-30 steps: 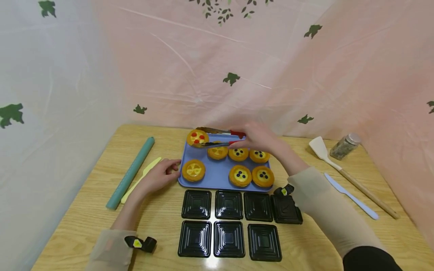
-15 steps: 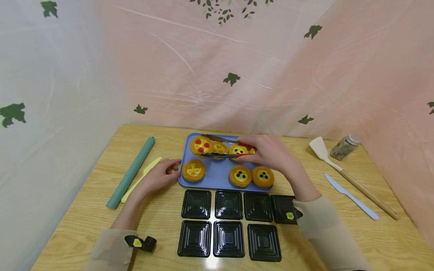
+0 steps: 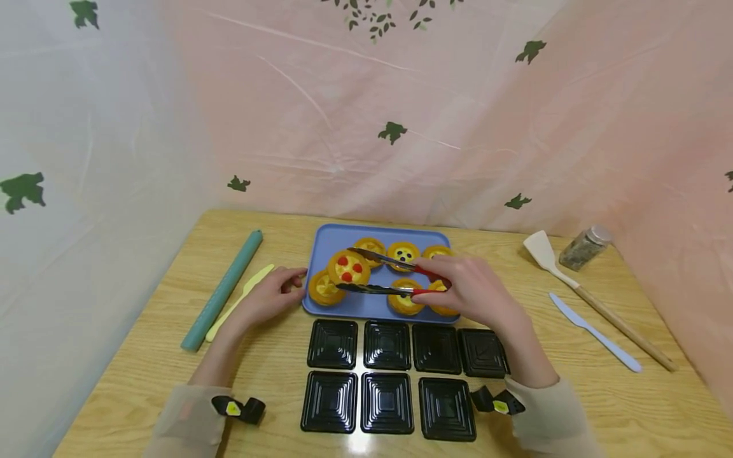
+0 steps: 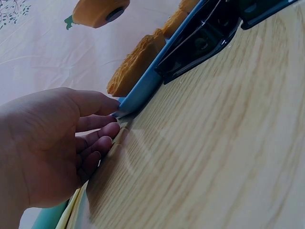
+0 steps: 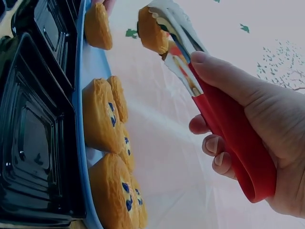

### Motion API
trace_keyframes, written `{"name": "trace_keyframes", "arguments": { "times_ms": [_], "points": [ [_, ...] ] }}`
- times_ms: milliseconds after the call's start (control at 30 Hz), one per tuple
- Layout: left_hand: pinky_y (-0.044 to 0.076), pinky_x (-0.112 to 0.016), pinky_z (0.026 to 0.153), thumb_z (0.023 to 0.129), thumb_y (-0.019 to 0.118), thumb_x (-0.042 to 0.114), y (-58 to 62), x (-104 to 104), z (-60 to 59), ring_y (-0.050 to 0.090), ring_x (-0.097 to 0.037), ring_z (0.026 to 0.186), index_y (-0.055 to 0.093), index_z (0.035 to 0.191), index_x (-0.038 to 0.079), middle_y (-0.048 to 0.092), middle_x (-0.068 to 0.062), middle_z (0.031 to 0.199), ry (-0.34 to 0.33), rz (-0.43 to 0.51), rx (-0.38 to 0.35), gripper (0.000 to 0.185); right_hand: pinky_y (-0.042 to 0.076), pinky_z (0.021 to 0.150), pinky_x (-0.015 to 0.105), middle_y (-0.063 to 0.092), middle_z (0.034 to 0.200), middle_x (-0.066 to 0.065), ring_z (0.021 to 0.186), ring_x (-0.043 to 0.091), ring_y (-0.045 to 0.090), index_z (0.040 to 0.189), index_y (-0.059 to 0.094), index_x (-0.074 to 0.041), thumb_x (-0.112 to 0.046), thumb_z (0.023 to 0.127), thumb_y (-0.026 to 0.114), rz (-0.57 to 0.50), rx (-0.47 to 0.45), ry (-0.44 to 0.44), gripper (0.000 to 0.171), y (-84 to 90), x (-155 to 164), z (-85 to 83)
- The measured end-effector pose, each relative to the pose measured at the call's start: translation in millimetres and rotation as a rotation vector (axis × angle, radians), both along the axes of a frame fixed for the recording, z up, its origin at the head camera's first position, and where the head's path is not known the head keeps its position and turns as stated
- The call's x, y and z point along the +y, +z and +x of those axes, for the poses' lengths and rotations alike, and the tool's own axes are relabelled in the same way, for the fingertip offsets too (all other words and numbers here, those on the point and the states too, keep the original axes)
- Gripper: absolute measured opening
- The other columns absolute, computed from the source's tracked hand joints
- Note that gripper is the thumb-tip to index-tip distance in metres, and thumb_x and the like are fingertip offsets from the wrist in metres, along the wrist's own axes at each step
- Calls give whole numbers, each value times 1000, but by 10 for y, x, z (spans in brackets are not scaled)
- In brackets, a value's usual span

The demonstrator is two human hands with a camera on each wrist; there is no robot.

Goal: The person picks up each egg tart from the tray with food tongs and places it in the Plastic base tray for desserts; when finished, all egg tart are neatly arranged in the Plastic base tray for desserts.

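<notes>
My right hand (image 3: 478,289) grips the red handles of the metal tongs (image 5: 233,133), whose ends hold an egg tart (image 3: 349,270) with red toppings. In the head view this tart is over the left part of the blue tray (image 3: 357,308), overlapping a plain-topped tart (image 3: 326,289). At the tray's left edge, my left hand (image 3: 275,294) pinches the rim between thumb and bent fingers; the left wrist view shows the thumb (image 4: 97,103) right at the corner. Several other tarts (image 3: 403,256) sit on the tray, some with dark blue toppings, partly hidden behind the tongs and right hand.
Several black square trays (image 3: 386,345) lie in two rows before the blue tray. A teal rolling pin (image 3: 223,289) and yellow knife (image 3: 243,299) lie on the left. At right are a spatula (image 3: 595,299), a blue knife (image 3: 595,332) and a jar (image 3: 585,248).
The right hand has brought the tongs and red-topped tart from the tray's far left corner toward the front and slightly right. The left hand has stayed at the tray's edge.
</notes>
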State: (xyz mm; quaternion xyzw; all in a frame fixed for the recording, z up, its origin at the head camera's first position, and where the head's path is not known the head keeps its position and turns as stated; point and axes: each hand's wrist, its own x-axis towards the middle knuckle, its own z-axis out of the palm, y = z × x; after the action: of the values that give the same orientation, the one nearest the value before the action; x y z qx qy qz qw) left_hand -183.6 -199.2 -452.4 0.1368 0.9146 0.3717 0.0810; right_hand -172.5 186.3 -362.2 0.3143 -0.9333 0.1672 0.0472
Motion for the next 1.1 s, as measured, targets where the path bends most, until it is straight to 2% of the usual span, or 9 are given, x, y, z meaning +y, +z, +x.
{"name": "trace_keyframes", "arguments": {
  "times_ms": [133, 367, 500, 800, 1100],
  "points": [
    [44, -32, 84, 98, 65, 22, 3, 28, -9, 55, -20, 95, 57, 144, -1, 65, -14, 112, 6, 2, -13, 52, 39, 58, 24, 73, 90, -3, 67, 9, 51, 132, 71, -23, -49, 82, 84, -4, -9, -3, 58, -20, 38, 49],
    [44, -34, 86, 98, 66, 20, 7, 16, -29, 55, -20, 95, 58, 142, -1, 65, -14, 112, 3, 15, -10, 50, 45, 65, 23, 77, 106, -3, 75, 10, 59, 133, 70, -24, -50, 82, 83, 7, -25, 37, 59, -23, 48, 127],
    [44, -34, 85, 97, 65, 19, -9, 8, -29, 55, -20, 94, 58, 142, -2, 64, -15, 111, 5, 14, -9, 50, 46, 67, 23, 76, 105, -2, 75, 8, 59, 134, 69, -26, -52, 83, 82, 15, -33, 58, 59, -21, 17, 181],
    [45, -34, 86, 99, 64, 18, -32, 21, -9, 56, -22, 96, 56, 143, -3, 65, -16, 113, -8, 25, -15, 50, 38, 57, 18, 76, 103, -7, 65, 1, 50, 132, 70, -25, -58, 84, 78, 40, -73, 132, 59, -35, -51, 251],
    [45, -33, 85, 99, 64, 21, -29, 7, 2, 56, -21, 96, 56, 144, -1, 65, -16, 114, 1, 8, -23, 51, 34, 56, 18, 75, 104, -9, 64, -1, 44, 128, 72, -25, -61, 84, 75, 39, -84, 179, 56, -46, -84, 268]
  ]
}}
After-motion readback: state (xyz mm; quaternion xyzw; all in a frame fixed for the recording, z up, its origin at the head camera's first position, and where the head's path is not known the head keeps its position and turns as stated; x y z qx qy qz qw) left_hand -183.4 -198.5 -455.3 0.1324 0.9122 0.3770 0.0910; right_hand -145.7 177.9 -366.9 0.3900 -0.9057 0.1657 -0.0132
